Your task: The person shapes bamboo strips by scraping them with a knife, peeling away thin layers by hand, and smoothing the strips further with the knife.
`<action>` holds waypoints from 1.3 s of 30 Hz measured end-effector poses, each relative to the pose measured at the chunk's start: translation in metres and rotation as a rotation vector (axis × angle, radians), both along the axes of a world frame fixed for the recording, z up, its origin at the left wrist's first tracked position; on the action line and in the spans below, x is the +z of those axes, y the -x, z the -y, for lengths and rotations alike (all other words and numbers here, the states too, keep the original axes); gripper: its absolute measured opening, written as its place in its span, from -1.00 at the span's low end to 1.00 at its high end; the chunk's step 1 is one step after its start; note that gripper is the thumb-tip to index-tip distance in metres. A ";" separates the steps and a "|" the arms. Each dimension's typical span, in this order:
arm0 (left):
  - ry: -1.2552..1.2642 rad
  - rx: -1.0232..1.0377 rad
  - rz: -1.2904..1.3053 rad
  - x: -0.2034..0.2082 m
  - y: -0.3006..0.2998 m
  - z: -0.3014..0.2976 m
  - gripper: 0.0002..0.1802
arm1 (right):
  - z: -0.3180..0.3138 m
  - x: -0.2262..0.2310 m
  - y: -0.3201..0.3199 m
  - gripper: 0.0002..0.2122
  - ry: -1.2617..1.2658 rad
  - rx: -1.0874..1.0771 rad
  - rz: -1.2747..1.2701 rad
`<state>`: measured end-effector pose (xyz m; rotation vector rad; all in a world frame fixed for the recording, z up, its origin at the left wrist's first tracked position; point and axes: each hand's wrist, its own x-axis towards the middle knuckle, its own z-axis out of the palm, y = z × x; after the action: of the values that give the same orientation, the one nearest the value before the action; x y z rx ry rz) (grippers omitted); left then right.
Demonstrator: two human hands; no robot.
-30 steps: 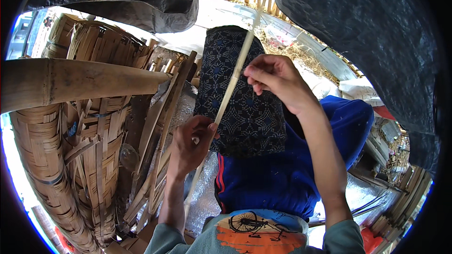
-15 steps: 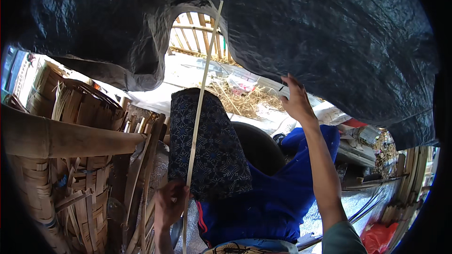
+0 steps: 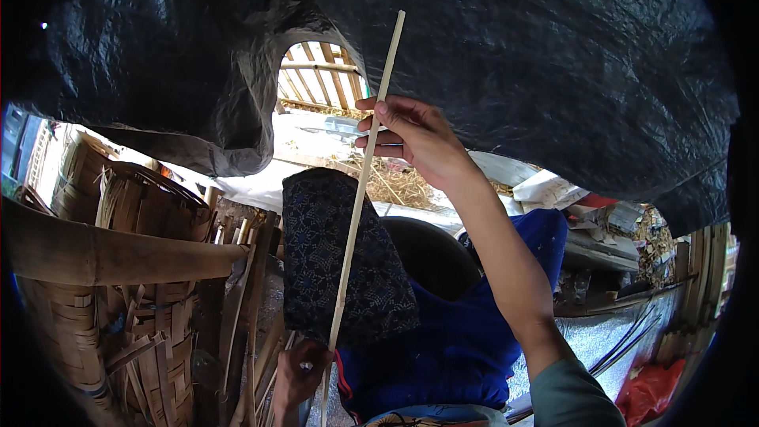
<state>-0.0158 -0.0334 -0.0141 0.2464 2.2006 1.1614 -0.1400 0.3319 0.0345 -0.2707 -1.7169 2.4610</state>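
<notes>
A long, pale bamboo strip (image 3: pixel 360 198) slants up across the view, its lower end running off near the bottom edge. My left hand (image 3: pixel 299 372) is closed around it low down, beside my thigh. Higher up, my right hand (image 3: pixel 423 138) pinches the same strip, thumb in front and the other fingers behind or beside it. Under the strip, a dark patterned cloth (image 3: pixel 340 257) covers my left leg. My blue trousers (image 3: pixel 451 348) show to the right of the cloth.
Woven bamboo baskets (image 3: pixel 150 332) and a thick bamboo pole (image 3: pixel 126 257) crowd the left side. A black plastic sheet (image 3: pixel 538 55) hangs low ahead. Straw shavings (image 3: pixel 395 182) lie on the ground beyond my legs. A red plastic bag (image 3: pixel 648 391) sits at the lower right.
My right hand has moved left from beside the sheet and taken hold of the strip. The strip's upper end has shifted right; my left hand sits lower.
</notes>
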 end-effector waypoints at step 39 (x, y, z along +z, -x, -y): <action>-0.065 -0.043 0.240 -0.002 0.006 0.001 -0.74 | -0.009 0.005 -0.010 -0.78 0.221 -0.156 0.026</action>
<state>-0.0213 -0.0343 -0.0162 0.1712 1.9426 1.1750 -0.1296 0.3406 0.0398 -0.4424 -1.3742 2.5399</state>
